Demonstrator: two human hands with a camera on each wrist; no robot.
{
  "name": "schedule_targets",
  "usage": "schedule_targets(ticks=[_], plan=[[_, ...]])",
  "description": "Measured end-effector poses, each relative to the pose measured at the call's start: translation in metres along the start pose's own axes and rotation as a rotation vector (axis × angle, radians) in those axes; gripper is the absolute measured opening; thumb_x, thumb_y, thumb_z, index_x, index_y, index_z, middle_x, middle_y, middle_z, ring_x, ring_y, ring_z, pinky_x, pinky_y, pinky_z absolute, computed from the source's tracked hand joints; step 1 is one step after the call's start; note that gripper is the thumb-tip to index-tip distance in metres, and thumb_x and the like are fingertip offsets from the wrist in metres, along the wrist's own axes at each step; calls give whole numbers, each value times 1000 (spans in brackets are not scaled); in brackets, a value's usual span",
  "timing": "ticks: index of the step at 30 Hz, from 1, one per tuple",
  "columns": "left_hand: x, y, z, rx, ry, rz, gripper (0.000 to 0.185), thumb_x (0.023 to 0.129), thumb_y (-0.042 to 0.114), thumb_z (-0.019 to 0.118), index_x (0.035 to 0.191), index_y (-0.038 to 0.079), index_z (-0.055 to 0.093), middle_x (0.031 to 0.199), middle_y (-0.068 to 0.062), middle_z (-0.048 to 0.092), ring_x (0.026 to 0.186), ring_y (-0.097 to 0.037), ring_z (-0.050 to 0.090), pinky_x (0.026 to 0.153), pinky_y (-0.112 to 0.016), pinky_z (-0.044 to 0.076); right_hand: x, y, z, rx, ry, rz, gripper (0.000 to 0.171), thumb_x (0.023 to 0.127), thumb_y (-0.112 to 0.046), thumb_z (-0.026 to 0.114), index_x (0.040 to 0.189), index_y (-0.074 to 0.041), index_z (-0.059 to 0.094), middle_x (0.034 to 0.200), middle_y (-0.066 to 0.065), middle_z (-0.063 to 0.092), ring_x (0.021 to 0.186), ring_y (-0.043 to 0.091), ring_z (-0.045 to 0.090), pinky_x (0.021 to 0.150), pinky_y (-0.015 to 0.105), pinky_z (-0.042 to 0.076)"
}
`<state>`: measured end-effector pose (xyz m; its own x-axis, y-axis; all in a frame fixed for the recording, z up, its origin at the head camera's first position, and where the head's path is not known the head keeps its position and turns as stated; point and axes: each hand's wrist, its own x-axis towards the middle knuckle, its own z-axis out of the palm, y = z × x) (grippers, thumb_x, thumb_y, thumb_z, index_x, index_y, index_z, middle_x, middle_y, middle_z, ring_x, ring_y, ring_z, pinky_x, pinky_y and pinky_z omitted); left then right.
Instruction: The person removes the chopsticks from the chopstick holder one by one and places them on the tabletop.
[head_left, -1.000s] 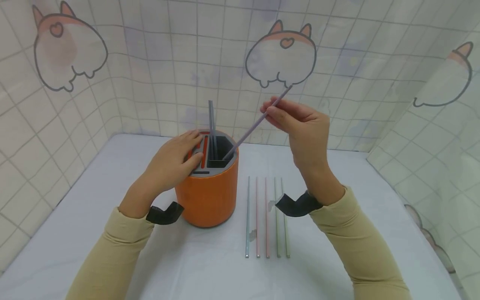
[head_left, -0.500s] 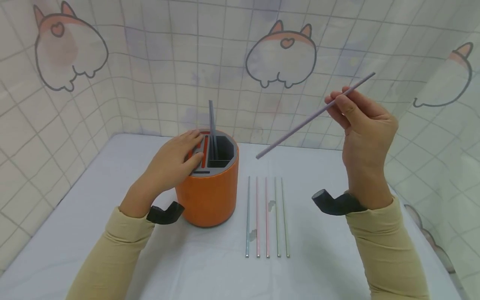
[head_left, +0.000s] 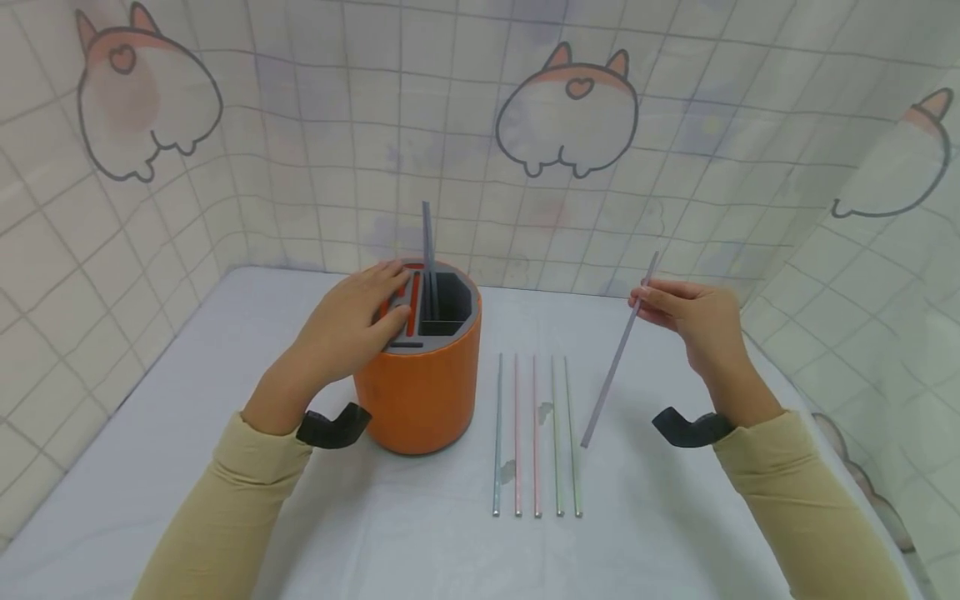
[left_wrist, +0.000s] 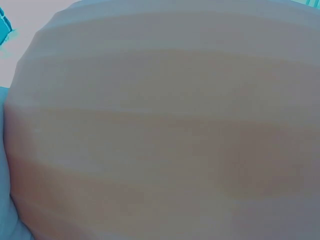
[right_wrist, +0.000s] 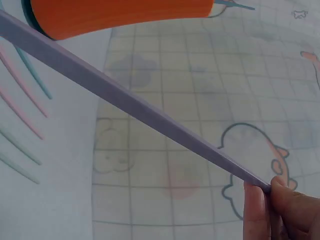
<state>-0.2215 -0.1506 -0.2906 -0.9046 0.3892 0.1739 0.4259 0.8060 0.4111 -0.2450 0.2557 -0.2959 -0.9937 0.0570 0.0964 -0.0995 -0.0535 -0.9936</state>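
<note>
My right hand (head_left: 697, 321) pinches a purple chopstick (head_left: 613, 367) near its upper end, between thumb and fingers. It slants down to the left, its lower end just right of the chopsticks on the table. In the right wrist view the chopstick (right_wrist: 150, 115) crosses diagonally to the fingertips. My left hand (head_left: 341, 321) rests on the left part of the top of an orange utensil holder (head_left: 420, 400), thumb and fingers spread over its slotted grey lid. Two greyish-purple chopsticks (head_left: 429, 242) stand upright in the holder's dark compartment. A blurred, curved surface (left_wrist: 165, 125) fills most of the left wrist view.
Right of the holder, several chopsticks lie side by side on the white-covered table (head_left: 420, 533): a blue one (head_left: 498, 433), pink ones (head_left: 536, 433) and green ones (head_left: 557, 433). A grid-patterned curtain (head_left: 337, 167) with animal drawings encloses the back and sides.
My right hand has drawn the purple chopstick out of the holder, carried it right, then lowered it and tilted it steeper beside the green chopsticks. The left hand stays on the holder.
</note>
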Motion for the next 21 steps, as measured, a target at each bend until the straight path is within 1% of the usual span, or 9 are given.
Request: schedule_targets(ticks=[5,7,8,9,10,13,15,17,21], plan=[[1,-1,1,0,6,9,56,105,28,41,155,3,32,164,-14,26,154,-35,21,126,-55,16,3,18,-9,-75,-54,114,15,89,-8,73,82,-20,79,81,-7,78,77,6,76,75,19,60],[1,-1,1,1,8,11,56,105,28,41,155,3,32,164,-14,26,154,-35,21,126,-54,16,4,25,-10,-95,-64,156,14,90,-8,73,83,-19,78,80,-7,78,77,6,75,76,18,60],[1,-1,1,2,7,11,56,105,28,41,155,3,32,164,-14,26,154,-35,21,126,-54,16,5,28,-11,-105,-66,182,11,90,-9,72,85,-17,78,80,-7,77,77,5,75,76,18,60],[2,-1,0,2,6,11,56,105,28,41,155,3,32,165,-14,26,154,-34,20,126,-54,16,6,31,-11,-125,-66,204,7,91,-9,71,92,-13,78,80,-8,77,78,5,75,77,18,60],[2,-1,0,2,5,11,56,105,29,41,155,4,32,165,-14,26,154,-34,20,126,-54,16,6,35,-12,-149,-70,227,11,92,-10,71,100,-8,77,80,-9,77,78,4,75,77,17,59],[2,0,0,2,1,5,56,105,29,41,155,4,32,165,-14,25,154,-35,20,126,-55,16,9,48,-13,-241,-95,291,37,94,-12,69,124,7,64,81,-12,76,79,1,74,79,17,59],[1,0,1,1,-2,0,56,106,29,41,155,4,32,165,-14,25,154,-35,20,126,-55,16,11,57,-13,-308,-112,327,51,95,-15,68,134,14,53,81,-14,75,79,0,73,79,17,59],[1,0,1,1,-2,-2,56,106,29,41,155,4,32,165,-13,25,154,-35,20,126,-55,16,13,66,-14,-337,-125,357,53,95,-15,67,136,14,51,81,-13,74,79,-1,73,79,17,59],[1,0,0,1,0,-2,56,106,29,41,155,4,32,165,-13,25,154,-34,20,126,-55,16,17,83,-15,-343,-125,397,51,95,-13,67,134,15,52,80,-11,74,75,1,72,76,17,60]])
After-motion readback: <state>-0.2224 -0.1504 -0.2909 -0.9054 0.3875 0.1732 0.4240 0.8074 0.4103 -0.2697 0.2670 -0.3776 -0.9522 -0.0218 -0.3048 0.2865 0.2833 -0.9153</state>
